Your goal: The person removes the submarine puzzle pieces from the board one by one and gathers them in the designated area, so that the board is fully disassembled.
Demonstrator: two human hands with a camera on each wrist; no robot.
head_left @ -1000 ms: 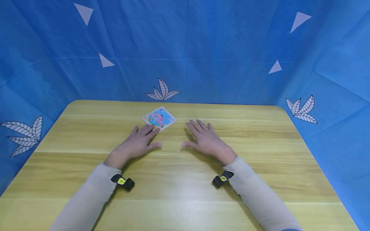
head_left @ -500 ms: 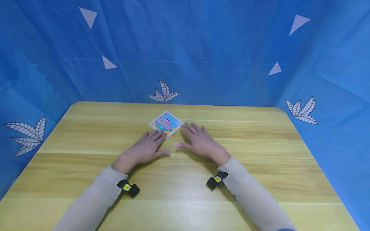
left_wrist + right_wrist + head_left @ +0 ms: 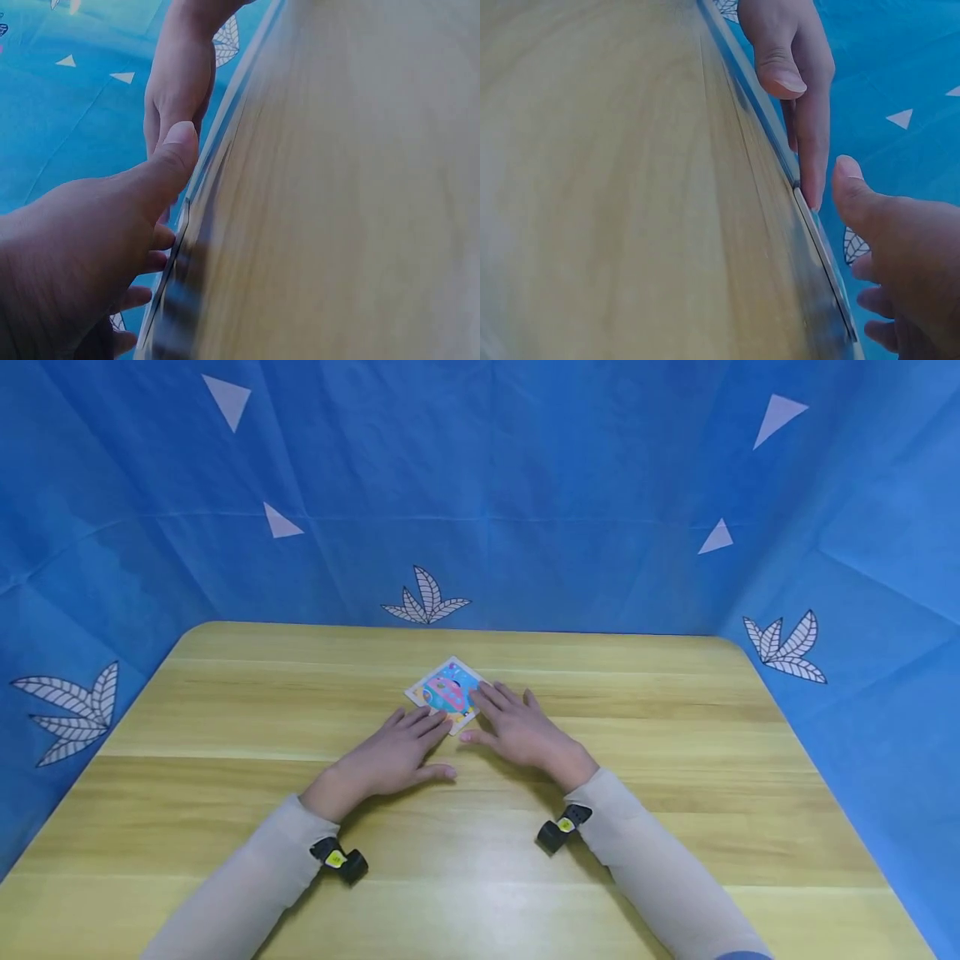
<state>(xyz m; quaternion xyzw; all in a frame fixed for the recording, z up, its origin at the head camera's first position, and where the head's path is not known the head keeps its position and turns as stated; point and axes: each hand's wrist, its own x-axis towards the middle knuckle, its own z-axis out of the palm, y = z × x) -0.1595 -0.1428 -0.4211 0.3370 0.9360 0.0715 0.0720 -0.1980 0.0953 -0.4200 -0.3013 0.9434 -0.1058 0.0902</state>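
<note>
A thin square picture board (image 3: 447, 687) with a pink submarine on a blue sea lies flat on the table, one corner toward the person. My left hand (image 3: 386, 756), palm down with straight fingers, has its fingertips on the board's near left edge. On the other side, my right hand (image 3: 525, 727) is also flat, its fingertips over the right edge. Both thumbs stick out toward each other. From the left wrist view, the board's thin edge (image 3: 166, 270) shows beside the left fingers. In the right wrist view, that edge (image 3: 825, 262) runs past the right fingers.
The light wooden table (image 3: 637, 693) has rounded far corners. Behind and beside it hangs a blue cloth (image 3: 570, 468) with white triangles and leaf prints. A small black camera on a strap (image 3: 351, 865) sits at the left wrist, another camera (image 3: 551, 837) at the right.
The picture board has slid right and nearer to the person, with the left hand moving along on it. The right hand has come slightly left and now meets the board's right edge.
</note>
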